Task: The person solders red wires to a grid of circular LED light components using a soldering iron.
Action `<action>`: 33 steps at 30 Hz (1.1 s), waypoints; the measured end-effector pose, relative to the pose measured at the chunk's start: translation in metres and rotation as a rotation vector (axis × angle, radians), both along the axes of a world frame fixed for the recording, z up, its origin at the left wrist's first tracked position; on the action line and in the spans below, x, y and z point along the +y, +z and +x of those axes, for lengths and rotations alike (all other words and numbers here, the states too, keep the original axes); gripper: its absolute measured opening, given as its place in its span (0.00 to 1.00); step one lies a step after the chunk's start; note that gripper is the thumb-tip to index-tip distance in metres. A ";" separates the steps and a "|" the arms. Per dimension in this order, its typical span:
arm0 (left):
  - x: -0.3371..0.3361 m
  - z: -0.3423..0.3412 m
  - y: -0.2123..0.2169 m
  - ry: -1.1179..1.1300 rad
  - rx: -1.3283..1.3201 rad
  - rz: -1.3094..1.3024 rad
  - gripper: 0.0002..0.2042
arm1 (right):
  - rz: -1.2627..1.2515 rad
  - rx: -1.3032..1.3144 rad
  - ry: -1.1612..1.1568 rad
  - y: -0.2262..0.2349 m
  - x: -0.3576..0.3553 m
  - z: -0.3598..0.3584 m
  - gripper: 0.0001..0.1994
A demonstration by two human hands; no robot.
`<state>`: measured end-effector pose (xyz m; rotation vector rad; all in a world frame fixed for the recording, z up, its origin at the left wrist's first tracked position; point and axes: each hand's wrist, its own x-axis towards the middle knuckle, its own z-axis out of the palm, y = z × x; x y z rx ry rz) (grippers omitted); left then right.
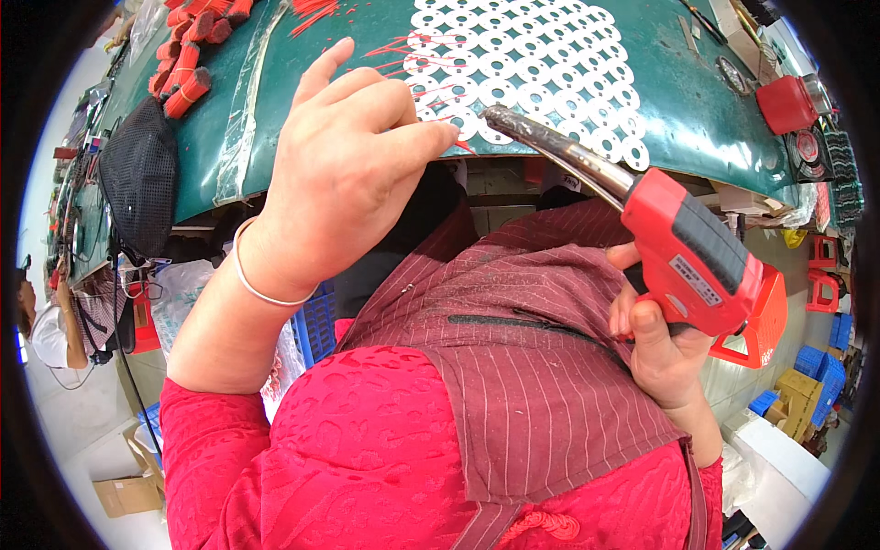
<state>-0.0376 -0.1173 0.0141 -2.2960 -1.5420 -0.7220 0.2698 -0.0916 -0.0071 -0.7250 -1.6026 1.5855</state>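
Note:
My left hand (353,151) is over the near edge of the green table, its thumb and a finger pinched together and one finger sticking out. The short red end of a wire (465,147) shows at the pinch, beside the nearest white ring-shaped discs (496,93). My right hand (674,353) is wrapped round the grip of a red and black soldering gun (687,243). Its long metal nose points left, and the dark tip is just right of my left thumb, over the discs. Whether the tip touches anything I cannot tell.
Rows of discs cover the middle of the green table (312,110), with thin red wires (390,50) on the left ones. Bundled red wires (186,78) lie at the far left near a black mesh bag (139,179). A red container (786,103) stands at the right.

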 end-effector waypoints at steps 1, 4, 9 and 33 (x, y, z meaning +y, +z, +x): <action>0.000 0.000 -0.001 0.002 -0.002 -0.007 0.11 | -0.001 -0.007 0.005 0.001 0.000 0.000 0.19; 0.000 0.000 -0.001 0.005 0.002 -0.025 0.11 | 0.026 -0.011 0.016 0.001 0.001 -0.001 0.19; 0.001 0.001 -0.004 0.017 0.024 -0.037 0.11 | 0.015 -0.019 0.019 0.001 0.000 0.000 0.19; 0.004 0.004 -0.007 0.046 0.005 -0.040 0.05 | 0.111 -0.148 0.042 -0.005 0.002 -0.003 0.27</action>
